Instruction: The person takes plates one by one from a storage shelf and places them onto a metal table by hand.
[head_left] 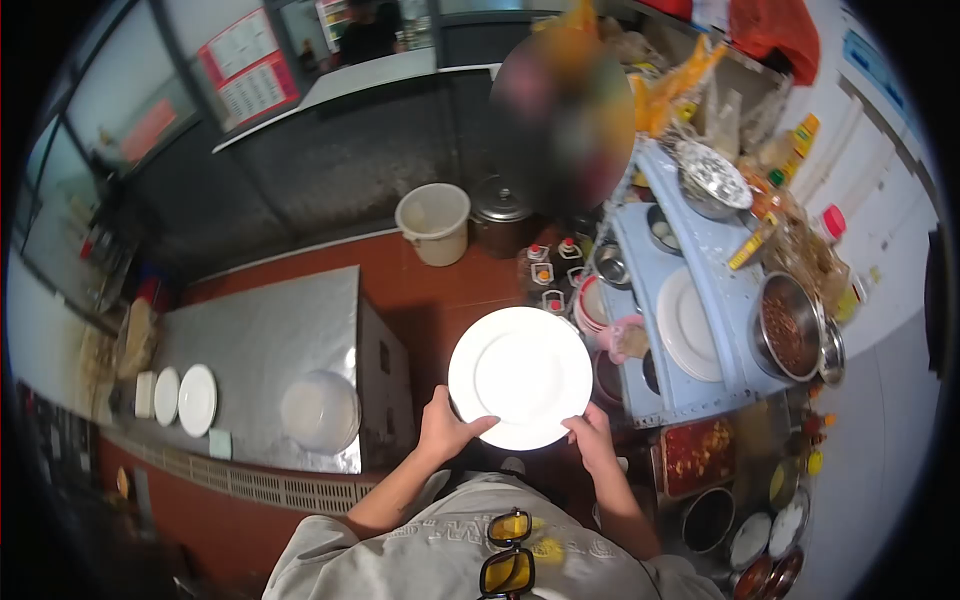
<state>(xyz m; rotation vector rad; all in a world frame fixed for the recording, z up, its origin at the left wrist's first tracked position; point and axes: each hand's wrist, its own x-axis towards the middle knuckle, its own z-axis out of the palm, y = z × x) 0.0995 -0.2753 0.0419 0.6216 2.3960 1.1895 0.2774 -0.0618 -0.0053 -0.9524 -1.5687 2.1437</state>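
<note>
A round white plate (520, 375) is held level in front of my body, its face bare and bright. My left hand (450, 428) grips the plate's lower left rim, thumb on top and fingers underneath. On the lower right rim, my right hand (590, 437) pinches the edge, with its thumb on the rim. The fingers beneath the plate are mostly hidden. Just right of the plate stands a blue shelf rack (650, 400), on which another large white plate (688, 325) lies.
Left is a metal counter (260, 320) with a clear plastic container (320, 412) and small white plates (198, 400). A white bucket (433, 225) and lidded pot (500, 215) stand on the red floor ahead. Right are a bowl of brown food (788, 325), a red-brown tray (697, 457) and several bottles (553, 275).
</note>
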